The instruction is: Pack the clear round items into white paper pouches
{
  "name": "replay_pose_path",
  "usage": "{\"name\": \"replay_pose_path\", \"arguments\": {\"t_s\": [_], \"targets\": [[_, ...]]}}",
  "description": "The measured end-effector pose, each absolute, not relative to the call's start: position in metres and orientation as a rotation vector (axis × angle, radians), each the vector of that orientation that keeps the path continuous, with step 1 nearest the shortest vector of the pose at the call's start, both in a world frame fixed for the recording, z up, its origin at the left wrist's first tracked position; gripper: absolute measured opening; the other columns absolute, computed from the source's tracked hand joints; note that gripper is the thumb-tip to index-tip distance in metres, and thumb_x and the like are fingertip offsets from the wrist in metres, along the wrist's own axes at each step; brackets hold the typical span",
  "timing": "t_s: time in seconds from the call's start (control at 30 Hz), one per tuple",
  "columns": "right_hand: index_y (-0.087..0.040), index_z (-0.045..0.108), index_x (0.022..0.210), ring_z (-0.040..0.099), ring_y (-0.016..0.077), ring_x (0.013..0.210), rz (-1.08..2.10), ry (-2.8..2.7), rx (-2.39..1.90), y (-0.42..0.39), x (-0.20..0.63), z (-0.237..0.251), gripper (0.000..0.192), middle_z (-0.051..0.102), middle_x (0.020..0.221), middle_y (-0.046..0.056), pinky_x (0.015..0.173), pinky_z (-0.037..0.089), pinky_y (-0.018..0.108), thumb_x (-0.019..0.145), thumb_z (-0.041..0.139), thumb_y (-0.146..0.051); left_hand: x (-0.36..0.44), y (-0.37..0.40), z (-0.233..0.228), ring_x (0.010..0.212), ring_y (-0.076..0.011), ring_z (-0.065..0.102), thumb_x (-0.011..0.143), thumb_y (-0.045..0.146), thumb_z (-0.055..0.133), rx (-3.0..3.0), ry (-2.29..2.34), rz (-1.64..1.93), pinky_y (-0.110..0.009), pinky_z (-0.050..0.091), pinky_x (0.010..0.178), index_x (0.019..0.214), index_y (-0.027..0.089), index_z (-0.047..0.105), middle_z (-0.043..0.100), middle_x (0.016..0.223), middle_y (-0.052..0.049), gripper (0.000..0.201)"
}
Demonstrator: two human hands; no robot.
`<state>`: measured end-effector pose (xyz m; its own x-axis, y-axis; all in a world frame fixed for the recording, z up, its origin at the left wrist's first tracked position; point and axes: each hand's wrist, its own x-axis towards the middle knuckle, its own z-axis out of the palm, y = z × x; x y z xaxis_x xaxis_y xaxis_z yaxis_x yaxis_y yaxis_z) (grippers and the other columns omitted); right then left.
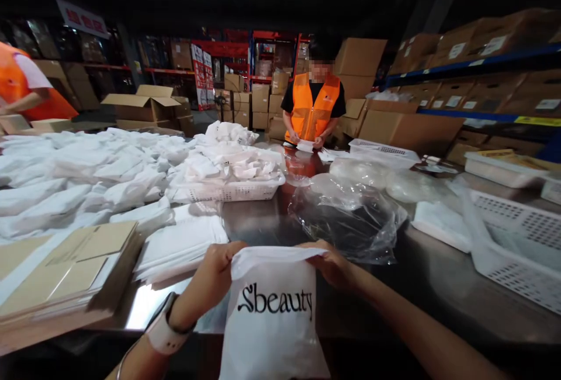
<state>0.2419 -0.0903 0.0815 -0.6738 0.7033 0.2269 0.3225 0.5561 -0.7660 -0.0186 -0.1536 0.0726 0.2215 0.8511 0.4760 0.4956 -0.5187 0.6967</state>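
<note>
A white bag printed "Sbeauty" hangs upright in front of me at the table's near edge. Its top left corner is gripped by my left hand, whose wrist wears a pale watch. The top right corner is pinched by my right hand, its fingers partly hidden behind the rim. Between both hands the bag's top edge is stretched wide. What is inside the bag cannot be seen. Just beyond my left hand lies a stack of flat white bags.
Flat cardboard is stacked at left, below a heap of filled white bags. A loaded white basket stands mid-table. Clear plastic and a perforated basket lie right. Across the table, a person in an orange vest handles something white.
</note>
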Motion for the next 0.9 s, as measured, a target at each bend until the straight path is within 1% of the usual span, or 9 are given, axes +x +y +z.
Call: {"name": "replay_pose_path", "arguments": {"t_s": [0.1,0.13,0.2,0.27,0.37,0.5,0.67,0.8,0.9], "targets": [[-0.01,0.07,0.108,0.063,0.0221,0.08,1.072,-2.225,-0.711,-0.077,0.241,0.089,0.081,0.07,0.096,0.013,0.068,0.05,0.031,0.085,0.032,-0.078,-0.024,-0.141,0.08,0.057,-0.012,0.057,0.085,0.018,0.044,2.137,1.224,1.24,-0.02,0.041,0.052,0.067,0.016,0.06,0.062,0.06,0.001,0.024],[-0.011,0.069,0.113,0.064,0.0244,0.089,1.086,-2.233,-0.658,-0.073,0.243,0.09,0.08,0.069,0.105,0.014,0.076,0.051,0.034,0.085,0.033,-0.077,-0.026,-0.137,0.081,0.062,-0.0137,0.061,0.086,0.019,0.045,2.189,1.17,1.199,-0.022,0.045,0.058,0.071,0.017,0.063,0.066,0.065,0.0,0.024],[-0.014,0.066,0.119,0.058,0.0278,0.112,1.085,-2.295,-0.532,-0.065,0.246,0.087,0.077,0.061,0.125,0.015,0.096,0.045,0.04,0.086,0.033,-0.076,-0.029,-0.131,0.082,0.09,-0.0193,0.067,0.087,0.017,0.045,2.32,0.996,1.012,-0.03,0.05,0.083,0.084,0.018,0.068,0.072,0.09,-0.006,0.023],[-0.015,0.061,0.126,0.046,0.027,0.128,1.037,-2.416,-0.43,-0.059,0.249,0.077,0.073,0.052,0.135,0.015,0.11,0.033,0.042,0.09,0.03,-0.071,-0.03,-0.124,0.077,0.123,-0.0227,0.052,0.083,0.009,0.043,2.44,0.855,0.765,-0.041,0.035,0.109,0.093,0.019,0.069,0.062,0.125,-0.009,0.031],[-0.011,0.056,0.131,0.046,0.0242,0.128,0.988,-2.619,-0.352,-0.055,0.252,0.051,0.061,0.053,0.132,0.017,0.112,0.03,0.04,0.096,0.032,-0.056,-0.027,-0.117,0.057,0.139,-0.0229,0.031,0.068,-0.001,0.042,2.52,0.853,0.404,-0.048,0.017,0.118,0.095,0.019,0.069,0.041,0.147,-0.007,0.043],[-0.012,0.054,0.131,0.046,0.0226,0.128,1.023,-2.695,-0.324,-0.058,0.258,0.022,0.048,0.053,0.132,0.016,0.113,0.03,0.041,0.098,0.036,-0.041,-0.023,-0.118,0.033,0.141,-0.0229,0.027,0.057,0.0,0.044,2.531,0.851,0.156,-0.049,0.006,0.119,0.095,0.019,0.068,0.036,0.149,-0.007,0.049],[-0.016,0.05,0.135,0.042,0.0212,0.132,1.116,-2.615,-0.422,-0.066,0.265,0.011,0.046,0.051,0.135,0.013,0.114,0.028,0.041,0.099,0.038,-0.042,-0.021,-0.128,0.03,0.141,-0.0247,0.026,0.051,0.002,0.044,2.477,0.835,0.232,-0.05,0.004,0.119,0.095,0.016,0.067,0.032,0.151,-0.009,0.052],[-0.016,0.06,0.127,0.051,0.0253,0.124,1.092,-2.423,-0.588,-0.08,0.268,0.006,0.051,0.06,0.125,0.014,0.111,0.033,0.045,0.095,0.044,-0.053,-0.017,-0.147,0.018,0.126,-0.0217,0.05,0.066,0.003,0.048,2.398,0.912,0.596,-0.045,0.013,0.12,0.106,0.02,0.066,0.058,0.132,-0.006,0.047],[-0.016,0.072,0.105,0.065,0.0272,0.102,0.985,-2.106,-0.735,-0.101,0.264,0.0,0.066,0.071,0.104,0.013,0.091,0.05,0.04,0.089,0.038,-0.07,-0.009,-0.169,-0.007,0.113,-0.0209,0.06,0.085,0.023,0.053,2.147,1.154,1.069,-0.038,0.035,0.111,0.112,0.024,0.065,0.069,0.113,-0.004,0.029]]}}
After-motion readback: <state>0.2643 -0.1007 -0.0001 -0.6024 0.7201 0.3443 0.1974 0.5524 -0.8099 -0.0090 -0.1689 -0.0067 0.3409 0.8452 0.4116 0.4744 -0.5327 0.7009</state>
